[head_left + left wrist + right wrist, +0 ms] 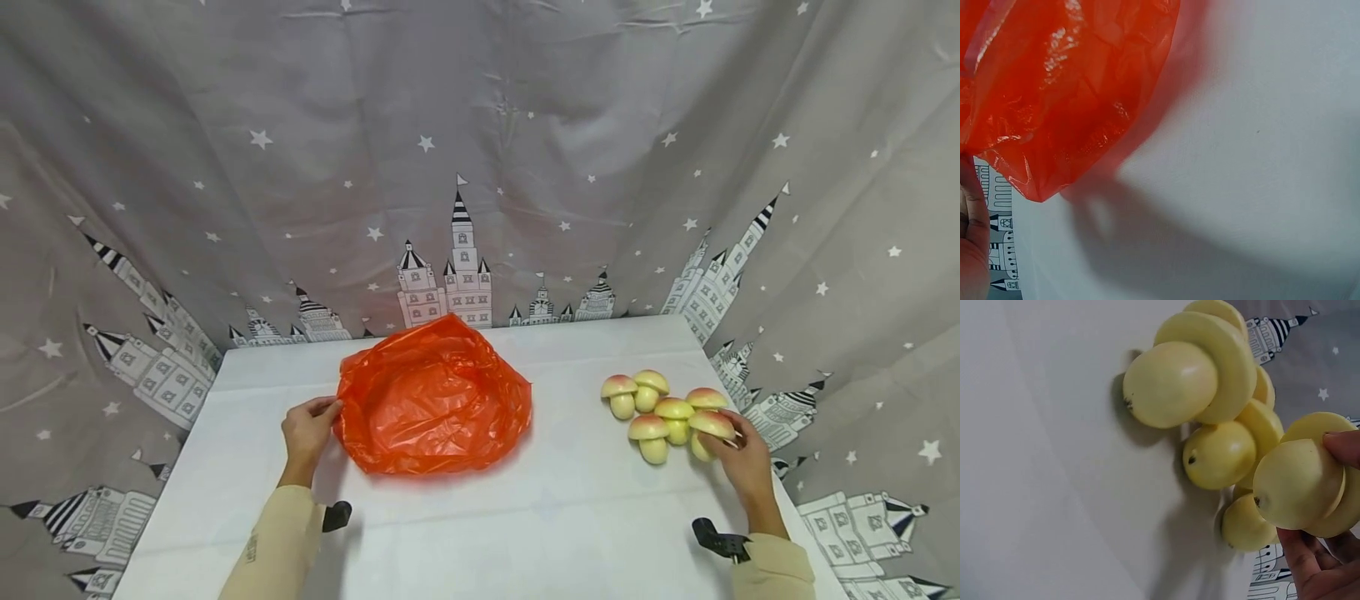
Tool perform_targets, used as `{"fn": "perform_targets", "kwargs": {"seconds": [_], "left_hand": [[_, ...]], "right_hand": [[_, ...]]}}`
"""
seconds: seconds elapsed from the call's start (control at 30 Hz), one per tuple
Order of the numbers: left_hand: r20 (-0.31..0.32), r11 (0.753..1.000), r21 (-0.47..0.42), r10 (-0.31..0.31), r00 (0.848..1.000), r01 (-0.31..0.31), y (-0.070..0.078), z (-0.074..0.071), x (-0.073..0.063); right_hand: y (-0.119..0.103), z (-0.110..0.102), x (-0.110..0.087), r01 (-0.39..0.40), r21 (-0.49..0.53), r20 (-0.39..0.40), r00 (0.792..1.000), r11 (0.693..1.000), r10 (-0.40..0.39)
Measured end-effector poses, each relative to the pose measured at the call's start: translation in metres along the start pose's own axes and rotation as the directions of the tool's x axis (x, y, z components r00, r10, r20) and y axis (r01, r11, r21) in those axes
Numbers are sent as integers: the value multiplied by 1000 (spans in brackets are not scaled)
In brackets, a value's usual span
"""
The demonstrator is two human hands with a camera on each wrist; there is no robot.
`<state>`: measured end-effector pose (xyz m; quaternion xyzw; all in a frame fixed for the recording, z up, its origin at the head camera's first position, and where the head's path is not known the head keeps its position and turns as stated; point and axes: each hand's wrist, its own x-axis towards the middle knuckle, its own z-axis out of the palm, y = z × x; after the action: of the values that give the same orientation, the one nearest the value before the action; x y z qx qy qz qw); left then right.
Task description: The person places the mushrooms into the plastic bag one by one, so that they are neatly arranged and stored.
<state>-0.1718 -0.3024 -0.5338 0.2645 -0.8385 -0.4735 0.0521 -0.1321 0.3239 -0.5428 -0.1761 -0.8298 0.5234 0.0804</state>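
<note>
At the white table (570,517), the left grip (306,428) pinches a red bag (435,408), the right grip (748,462) a mushroom (711,426).

Bright, diffuse light fills the head view; wide-angle stretch tilts the castles (168,387) beyond the left grip (306,429). Wrist views are dimmer: white glare flecks the red bag (1079,81) at that grip, blurry shadows spread over the worktop (1260,144) beside it, and soft shadows edge the mushrooms (1169,384) near the right grip (742,454).
</note>
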Motion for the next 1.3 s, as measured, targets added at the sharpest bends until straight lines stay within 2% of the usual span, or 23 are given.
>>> {"fn": "perform_targets", "kwargs": {"seconds": [0.07, 0.37, 0.57, 0.67, 0.83, 0.93, 1.1, 1.3], "left_hand": [[17, 1000, 5, -8, 1000, 8, 5, -3, -7], [13, 999, -6, -34, 999, 34, 4, 0, -12], [-1, 1000, -5, -13, 1000, 13, 1, 0, -9], [-25, 1000, 12, -27, 999, 28, -3, 3, -4], [-13, 999, -16, -34, 999, 34, -8, 4, -1], [-14, 999, -36, -19, 1000, 18, -7, 5, -3], [-25, 999, -14, -32, 999, 32, -6, 7, -3], [-11, 998, -44, -39, 999, 38, -1, 6, -6]], "right_hand": [[-2, 0, 1, 25, -20, 17, 1000, 999, -25], [-13, 6, 9, 113, -19, 60, 992, 993, -112], [-21, 14, 12, 148, 26, 70, 986, 989, -149], [-24, 21, 13, 155, 49, 83, 984, 987, -159], [-30, 33, 11, 134, 75, 106, 984, 988, -141], [-34, 38, 11, 128, 99, 124, 982, 987, -140], [-42, 44, 12, 132, 118, 162, 975, 984, -150], [-47, 51, 15, 138, 111, 206, 966, 984, -159]]}}
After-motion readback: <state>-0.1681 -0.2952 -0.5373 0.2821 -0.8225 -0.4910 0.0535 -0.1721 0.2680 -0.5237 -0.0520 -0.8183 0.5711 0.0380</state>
